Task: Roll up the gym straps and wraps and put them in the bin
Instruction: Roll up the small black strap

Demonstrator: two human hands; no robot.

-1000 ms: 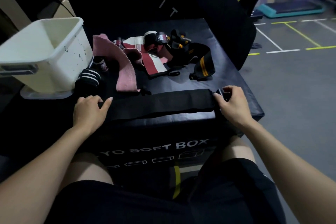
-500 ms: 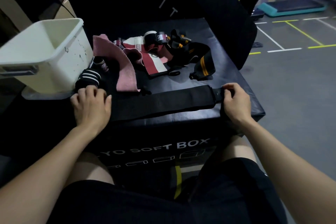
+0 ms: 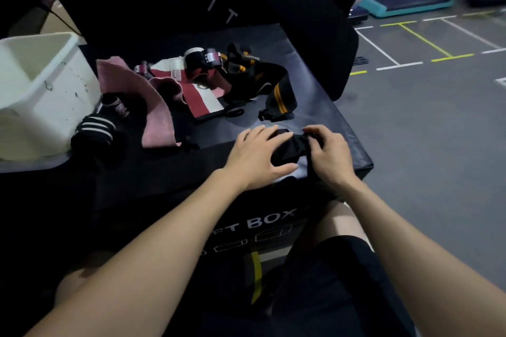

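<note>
Since a second ago the left hand (image 3: 254, 157) has crossed from the far left end of the black wrap (image 3: 284, 149) to its right end, and the wrap, then stretched flat along the front edge, is now bunched short between both hands. It lies near the front right corner of the box (image 3: 315, 107), a black padded plyo box that carries everything. The left hand lies over the wrap's left part with fingers fairly straight and spread, thumb at the near edge. The right hand (image 3: 330, 156) has fingers curled, pinching the wrap's right end.

Behind the hands, a black wrap with orange stripes (image 3: 280, 97) lies near the middle right. Left of it sits a maroon and white wrap (image 3: 204, 98) among tangled straps, and a pink wrap (image 3: 153, 109) drapes toward the front. A rolled black wrap with white stripes (image 3: 94, 131) sits just beside the white bin (image 3: 49, 90) at the left edge. Grey gym floor (image 3: 424, 117) with painted lines lies to the right.
</note>
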